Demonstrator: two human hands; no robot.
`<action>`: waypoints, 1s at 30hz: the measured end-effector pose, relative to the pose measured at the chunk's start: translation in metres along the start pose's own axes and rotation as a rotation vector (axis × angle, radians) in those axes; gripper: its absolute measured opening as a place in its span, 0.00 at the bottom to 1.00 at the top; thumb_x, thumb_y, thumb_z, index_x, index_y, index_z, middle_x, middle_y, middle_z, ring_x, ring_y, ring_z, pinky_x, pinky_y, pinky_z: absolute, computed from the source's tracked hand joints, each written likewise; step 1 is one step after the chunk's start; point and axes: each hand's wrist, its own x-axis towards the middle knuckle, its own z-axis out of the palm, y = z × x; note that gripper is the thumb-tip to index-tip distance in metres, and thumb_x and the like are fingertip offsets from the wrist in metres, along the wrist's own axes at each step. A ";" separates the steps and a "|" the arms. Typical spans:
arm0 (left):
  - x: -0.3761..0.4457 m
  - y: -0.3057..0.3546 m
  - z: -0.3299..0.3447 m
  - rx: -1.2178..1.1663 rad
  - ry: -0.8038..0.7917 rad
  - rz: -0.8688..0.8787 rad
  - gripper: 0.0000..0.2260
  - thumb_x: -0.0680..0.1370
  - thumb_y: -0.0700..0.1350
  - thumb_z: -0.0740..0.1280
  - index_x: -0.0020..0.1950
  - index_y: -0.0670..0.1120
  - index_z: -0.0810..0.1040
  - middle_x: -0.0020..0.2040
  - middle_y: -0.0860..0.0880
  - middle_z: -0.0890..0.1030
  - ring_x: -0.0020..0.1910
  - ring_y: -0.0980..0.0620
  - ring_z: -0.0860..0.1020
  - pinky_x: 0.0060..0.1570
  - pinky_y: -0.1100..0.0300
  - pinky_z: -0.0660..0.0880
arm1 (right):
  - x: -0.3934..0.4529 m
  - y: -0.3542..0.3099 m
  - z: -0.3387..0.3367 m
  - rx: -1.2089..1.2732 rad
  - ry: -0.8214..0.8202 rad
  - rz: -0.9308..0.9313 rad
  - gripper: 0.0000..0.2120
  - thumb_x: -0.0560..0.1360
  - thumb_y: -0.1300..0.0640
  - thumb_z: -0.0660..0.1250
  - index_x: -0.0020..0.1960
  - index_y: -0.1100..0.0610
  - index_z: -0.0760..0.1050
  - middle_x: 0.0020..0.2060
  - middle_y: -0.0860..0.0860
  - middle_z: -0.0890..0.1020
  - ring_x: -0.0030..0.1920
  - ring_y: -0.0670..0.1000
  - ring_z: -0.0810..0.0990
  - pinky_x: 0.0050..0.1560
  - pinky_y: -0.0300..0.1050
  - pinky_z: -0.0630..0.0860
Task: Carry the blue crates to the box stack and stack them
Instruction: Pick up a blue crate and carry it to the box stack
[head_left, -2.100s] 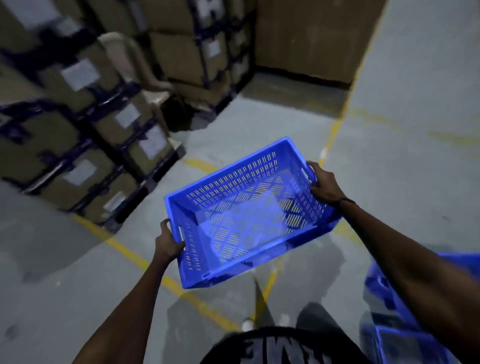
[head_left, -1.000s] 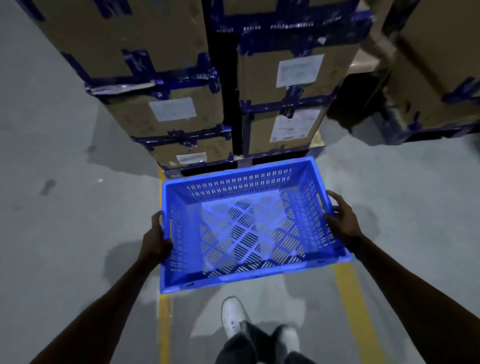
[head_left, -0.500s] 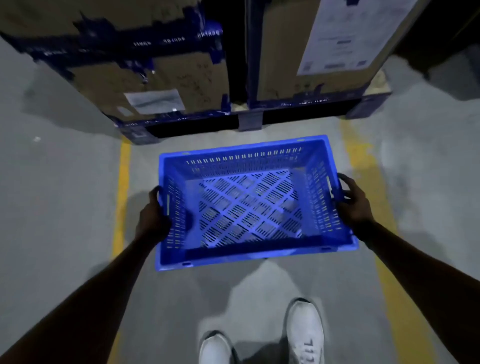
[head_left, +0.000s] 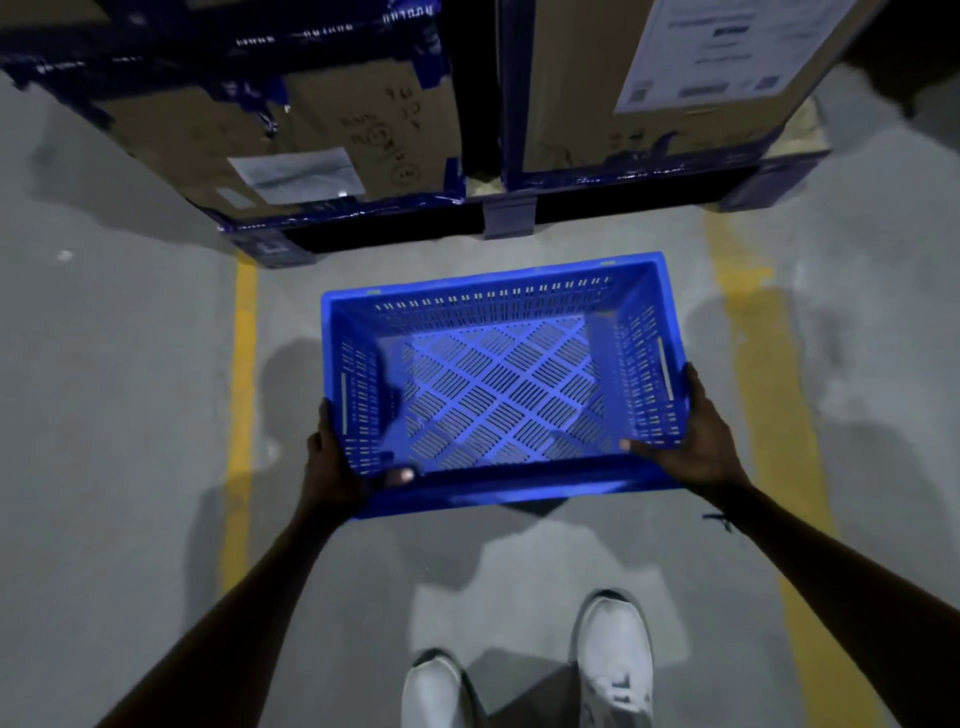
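Crate (head_left: 498, 384): blue, empty, with slotted walls and floor; it is held low over the grey floor (head_left: 104, 415), between two yellow lines (head_left: 241, 395), just in front of the boxes (head_left: 311, 130) on the pallet (head_left: 509, 218).
Left hand (head_left: 332, 467): it grips the near left corner of the crate, fingers wrapped on the outside wall and the thumb hooked over the rim to the inside. It is closed on the crate.
Right hand (head_left: 696, 441): it grips the near right corner in the same way, thumb lying inside along the near wall. Also closed on the crate.
Key relation: the crate lies forward of both hands, and its long axis runs left to right, parallel to the front of the pallet. Both hands are at the near edge, so the far edge leads toward the boxes; neither hand is clearly nearer to them.
Contact with floor: I cannot tell if the bottom already touches; a shadow under the near edge suggests a small gap.
Change from half a second ago: the hands were at the middle of the short walls, now they are at the near corners, and the crate looks lower and a little further from the shoes (head_left: 613, 654).
Next step, my judgement: to set the crate down here at the stack and let go.
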 end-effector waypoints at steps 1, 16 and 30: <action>-0.008 0.001 0.004 0.010 -0.025 0.012 0.77 0.46 0.74 0.76 0.82 0.45 0.39 0.78 0.39 0.61 0.72 0.38 0.64 0.67 0.43 0.69 | -0.008 -0.001 0.003 -0.011 -0.020 0.005 0.70 0.51 0.33 0.82 0.80 0.48 0.45 0.72 0.53 0.70 0.70 0.58 0.71 0.63 0.58 0.74; -0.014 -0.005 0.011 0.045 -0.057 -0.073 0.86 0.35 0.73 0.76 0.79 0.53 0.28 0.74 0.37 0.59 0.70 0.31 0.63 0.67 0.30 0.63 | -0.041 -0.014 0.013 0.024 -0.018 0.015 0.76 0.46 0.38 0.84 0.79 0.42 0.37 0.71 0.54 0.64 0.72 0.58 0.59 0.67 0.67 0.66; -0.110 0.158 -0.093 0.279 -0.003 0.179 0.64 0.56 0.66 0.80 0.82 0.51 0.46 0.76 0.45 0.59 0.73 0.39 0.65 0.68 0.38 0.68 | -0.120 -0.145 -0.084 -0.047 0.125 -0.129 0.52 0.67 0.32 0.71 0.80 0.52 0.51 0.78 0.52 0.57 0.76 0.54 0.57 0.73 0.56 0.64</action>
